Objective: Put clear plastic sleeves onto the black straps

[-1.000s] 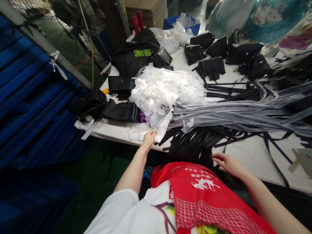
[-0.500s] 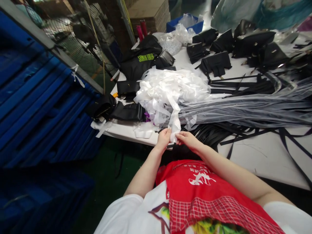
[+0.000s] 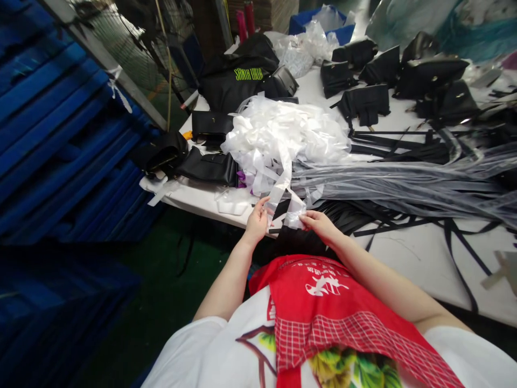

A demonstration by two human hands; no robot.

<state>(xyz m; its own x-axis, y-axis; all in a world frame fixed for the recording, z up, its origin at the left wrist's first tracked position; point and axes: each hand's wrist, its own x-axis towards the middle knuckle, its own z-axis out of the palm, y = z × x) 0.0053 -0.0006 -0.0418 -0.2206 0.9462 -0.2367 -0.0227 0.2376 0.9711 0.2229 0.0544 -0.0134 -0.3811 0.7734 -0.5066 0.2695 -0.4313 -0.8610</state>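
Note:
At the table's front edge, my left hand [image 3: 258,220] is closed on a white translucent plastic strip [image 3: 278,189] that runs down from a large heap of similar strips [image 3: 288,129]. A little to the right, my right hand [image 3: 319,223] pinches a wider piece of white plastic film [image 3: 295,210]. The two pieces spread apart in a V between my hands. Whether they join at the top is hard to make out. Beneath them, black straps [image 3: 347,218] hang over the edge.
Black bags [image 3: 208,166] lie left of the heap, and more black bags [image 3: 363,102] sit at the back right. Long clear-wrapped straps [image 3: 404,180] stretch rightward across the white table [image 3: 404,248]. Blue stacked panels [image 3: 72,161] stand on the left. A blue bin [image 3: 299,24] is behind.
My hands were close together on one bunched piece of film. They have moved apart, and the film is now spread into two pieces. The view has shifted slightly.

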